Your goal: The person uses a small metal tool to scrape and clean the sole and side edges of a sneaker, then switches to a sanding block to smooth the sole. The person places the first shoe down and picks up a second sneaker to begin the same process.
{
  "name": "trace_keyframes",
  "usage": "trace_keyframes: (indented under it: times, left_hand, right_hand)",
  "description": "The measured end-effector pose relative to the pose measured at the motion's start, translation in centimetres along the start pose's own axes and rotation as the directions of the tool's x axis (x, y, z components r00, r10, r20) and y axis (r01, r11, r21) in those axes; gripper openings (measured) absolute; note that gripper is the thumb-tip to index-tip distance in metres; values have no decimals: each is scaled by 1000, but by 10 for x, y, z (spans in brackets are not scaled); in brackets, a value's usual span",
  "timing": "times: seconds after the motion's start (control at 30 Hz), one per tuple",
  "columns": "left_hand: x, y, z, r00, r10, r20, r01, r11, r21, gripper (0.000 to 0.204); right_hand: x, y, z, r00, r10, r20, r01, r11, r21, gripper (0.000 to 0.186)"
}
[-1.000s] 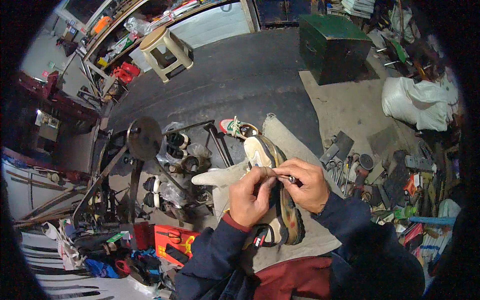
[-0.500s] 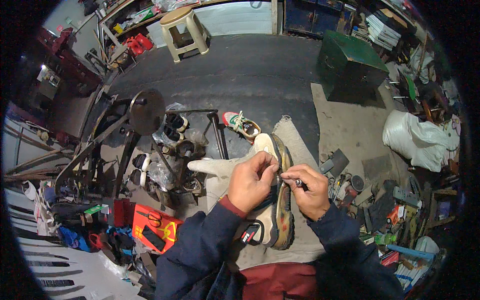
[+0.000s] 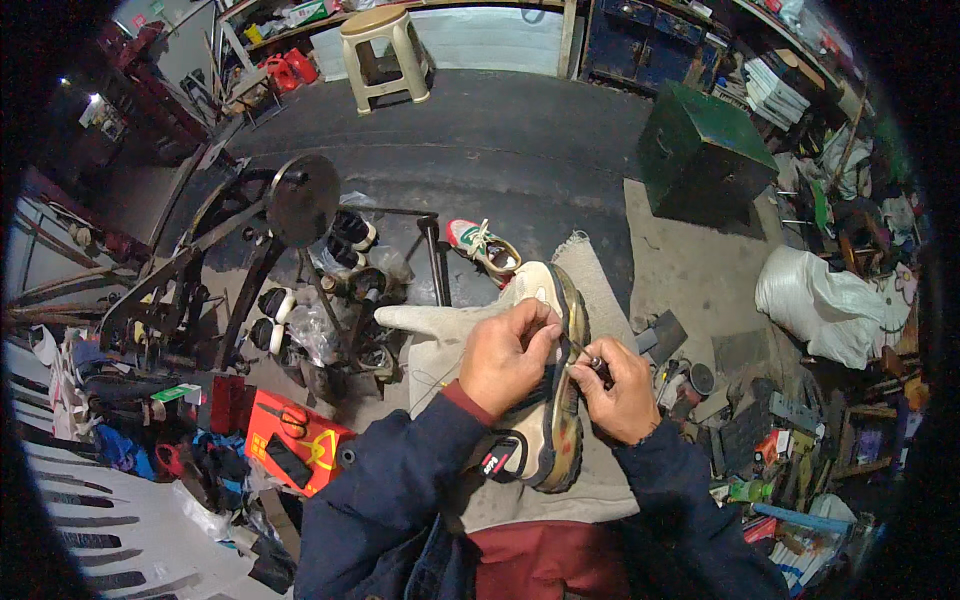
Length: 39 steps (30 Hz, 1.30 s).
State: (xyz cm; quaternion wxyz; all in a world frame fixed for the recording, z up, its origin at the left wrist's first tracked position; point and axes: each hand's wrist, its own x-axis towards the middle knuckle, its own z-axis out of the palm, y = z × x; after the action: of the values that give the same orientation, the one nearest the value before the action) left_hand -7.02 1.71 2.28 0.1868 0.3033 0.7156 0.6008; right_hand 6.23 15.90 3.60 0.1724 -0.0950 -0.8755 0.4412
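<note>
A beige shoe (image 3: 538, 415) with a dark-edged, yellowish sole (image 3: 567, 440) lies on its side across a grey cloth (image 3: 605, 480) on my lap, toe pointing away. My left hand (image 3: 505, 355) rests on the upper, thumb and forefinger pinched together over the sole edge. What they pinch is too small to make out. In my right hand (image 3: 620, 395), on the sole side, is an awl-like tool (image 3: 597, 366) with a dark handle. Its thin metal shaft reaches toward the seam between upper and sole. A fine dark thread (image 3: 430, 382) loops over the cloth left of my left hand.
A red and green shoe (image 3: 482, 248) lies just beyond. To the left stand a black metal machine (image 3: 300, 200) and several shoes; nearer is a red box (image 3: 300, 440) with scissors and a phone. Tools, a white sack (image 3: 825, 305) and a green chest (image 3: 705, 150) are at right.
My right hand has drawn slightly back toward me, and the tool's shaft now shows at the sole edge. My left hand keeps its pinch. The whole view has shifted a little.
</note>
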Motion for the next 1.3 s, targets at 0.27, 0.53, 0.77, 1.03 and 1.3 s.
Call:
trace_keyframes:
  times: [0.27,0.53,0.77,1.03,1.3]
  left_hand:
    - [-81,37,-48,993,115,-33,-108,979,174,29]
    - [-194,-14,-101,962,-63,-266,211,789,577,34]
    - [-273,-56,-125,963,-179,-200,268,592,760,41]
    - [-279,-63,-143,904,-61,-423,358,649,672,15]
    - [-187,28,-83,641,-428,-638,-478,428,-767,57]
  right_hand:
    - [1,-2,6,998,27,-56,-27,1000,-7,31]
    - [0,5,13,995,-14,-102,13,1000,-17,37]
    - [-5,3,14,998,-6,-61,3,998,-57,35]
    - [-8,5,13,995,-8,-101,9,1000,13,33]
    - [-12,0,21,976,142,-165,-130,989,76,33]
